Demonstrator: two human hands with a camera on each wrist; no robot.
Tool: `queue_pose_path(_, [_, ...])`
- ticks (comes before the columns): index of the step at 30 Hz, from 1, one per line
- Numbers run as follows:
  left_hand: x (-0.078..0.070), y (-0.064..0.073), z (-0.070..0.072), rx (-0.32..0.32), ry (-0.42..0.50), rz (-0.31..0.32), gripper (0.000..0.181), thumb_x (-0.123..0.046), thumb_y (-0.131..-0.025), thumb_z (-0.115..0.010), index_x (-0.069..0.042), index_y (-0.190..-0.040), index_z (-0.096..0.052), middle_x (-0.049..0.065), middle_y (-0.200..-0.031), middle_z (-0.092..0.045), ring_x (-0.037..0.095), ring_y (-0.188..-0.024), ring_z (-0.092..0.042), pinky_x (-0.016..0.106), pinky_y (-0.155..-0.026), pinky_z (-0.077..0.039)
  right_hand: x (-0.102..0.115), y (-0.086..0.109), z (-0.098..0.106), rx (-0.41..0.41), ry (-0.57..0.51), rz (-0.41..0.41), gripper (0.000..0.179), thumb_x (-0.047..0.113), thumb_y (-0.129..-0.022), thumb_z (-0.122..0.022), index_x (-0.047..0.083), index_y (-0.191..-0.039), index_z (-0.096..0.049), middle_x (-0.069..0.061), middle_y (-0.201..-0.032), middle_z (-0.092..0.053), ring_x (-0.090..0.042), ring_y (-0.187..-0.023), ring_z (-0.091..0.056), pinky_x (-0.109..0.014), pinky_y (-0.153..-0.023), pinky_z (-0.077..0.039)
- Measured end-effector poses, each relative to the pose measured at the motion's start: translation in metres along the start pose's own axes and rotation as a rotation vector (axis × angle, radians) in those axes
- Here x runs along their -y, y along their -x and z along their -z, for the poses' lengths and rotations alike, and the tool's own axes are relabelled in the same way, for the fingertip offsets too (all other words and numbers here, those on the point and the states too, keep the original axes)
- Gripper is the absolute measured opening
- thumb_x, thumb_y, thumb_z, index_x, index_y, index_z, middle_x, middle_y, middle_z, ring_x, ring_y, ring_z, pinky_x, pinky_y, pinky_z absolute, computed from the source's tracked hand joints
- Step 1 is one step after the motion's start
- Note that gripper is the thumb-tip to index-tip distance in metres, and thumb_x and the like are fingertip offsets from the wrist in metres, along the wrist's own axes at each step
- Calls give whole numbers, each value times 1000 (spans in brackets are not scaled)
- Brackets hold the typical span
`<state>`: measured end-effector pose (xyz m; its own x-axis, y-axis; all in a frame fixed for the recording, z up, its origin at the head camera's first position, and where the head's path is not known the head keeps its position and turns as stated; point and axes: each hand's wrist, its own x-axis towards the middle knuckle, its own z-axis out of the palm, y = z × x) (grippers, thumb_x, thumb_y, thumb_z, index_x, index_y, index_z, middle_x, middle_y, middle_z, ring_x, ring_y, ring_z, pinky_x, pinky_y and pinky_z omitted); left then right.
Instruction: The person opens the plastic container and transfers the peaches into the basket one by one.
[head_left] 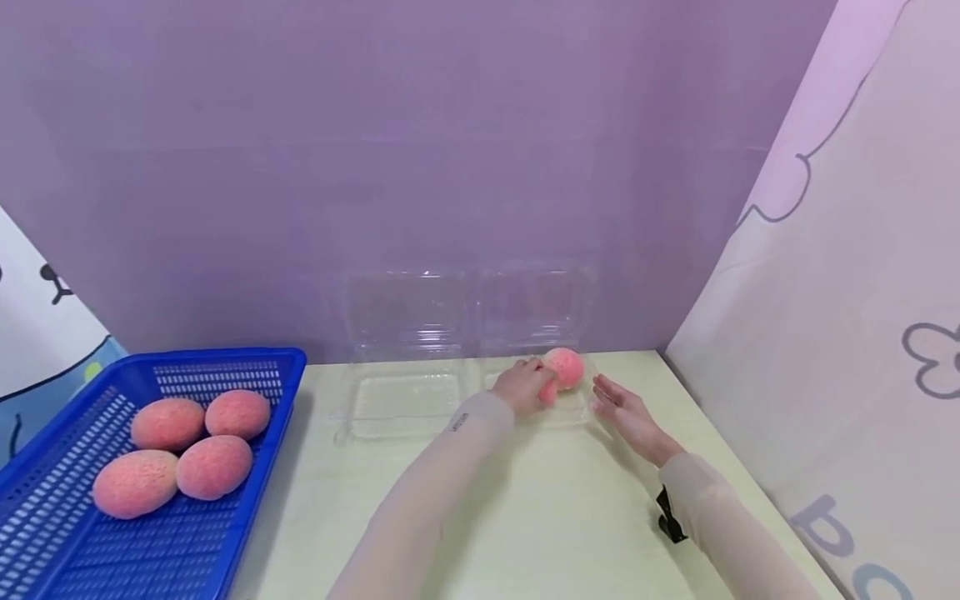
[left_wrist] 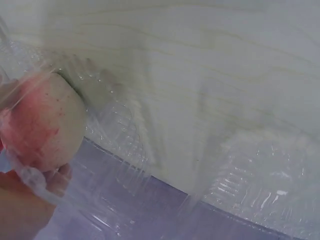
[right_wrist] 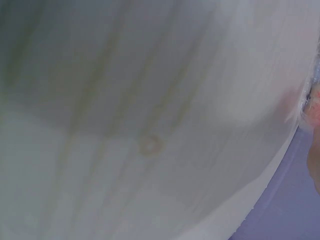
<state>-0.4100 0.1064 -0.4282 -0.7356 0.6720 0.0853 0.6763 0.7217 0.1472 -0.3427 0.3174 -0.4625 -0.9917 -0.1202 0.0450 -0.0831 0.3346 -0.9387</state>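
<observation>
My left hand [head_left: 522, 385] grips a pink peach [head_left: 548, 392] low over the right clear plastic box [head_left: 573, 414]. In the left wrist view the same peach [left_wrist: 47, 120] shows its pale side, partly behind clear plastic, with fingers around it. Just beyond it, a second peach [head_left: 564, 367] sits in that box. To the right of the box, my right hand [head_left: 628, 421] is held with its fingers extended and holds nothing. The right wrist view shows mostly tabletop, with only a bit of a hand at its right edge.
A second clear box [head_left: 408, 400] stands to the left, its lid [head_left: 408, 310] raised against the purple backdrop [head_left: 450, 167]. The right box's lid [head_left: 534, 307] is raised too. A blue basket [head_left: 288, 417] at the left holds several peaches [head_left: 215, 467]. A pale wall covering [head_left: 847, 333] borders the table's right side.
</observation>
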Motion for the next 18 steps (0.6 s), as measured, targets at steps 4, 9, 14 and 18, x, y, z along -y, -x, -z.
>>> queue_pose_path(4, [0, 0, 0, 20, 86, 60, 42, -24, -89, -53, -26, -130, -49, 4, -131, -46, 26, -119, -44, 41, -95, -44, 3, 1, -1, -1, -3, 7, 60, 8, -95, -43, -5, -144, -11, -20, -151, -13, -34, -138, -18, -41, -108, -23])
queue_pose_path(9, [1, -3, -1, 49, 117, 105, 42, -23, -89, -52, -28, -131, -48, 3, -132, -43, 25, -119, -43, 42, -95, -44, 5, -1, -2, 4, -18, -11, 60, 6, -95, -43, -5, -144, -10, -21, -151, -11, -35, -138, -16, -43, -109, -22])
queue_pose_path(14, [3, -7, -4, 42, 131, 96, 45, -21, -85, -58, -30, -128, -49, 3, -127, -46, 25, -115, -45, 42, -91, -45, 4, -1, -2, -20, -37, -24, 61, 4, -94, -43, -4, -144, -10, -20, -151, -11, -35, -138, -16, -42, -109, -22])
queue_pose_path(18, [5, -11, -8, 28, 107, 89, 47, -21, -82, -64, -31, -126, -50, 4, -124, -48, 25, -112, -48, 42, -89, -47, 4, 0, -2, -19, -43, -25, 61, 4, -94, -43, -5, -144, -9, -21, -151, -11, -35, -138, -16, -42, -109, -22])
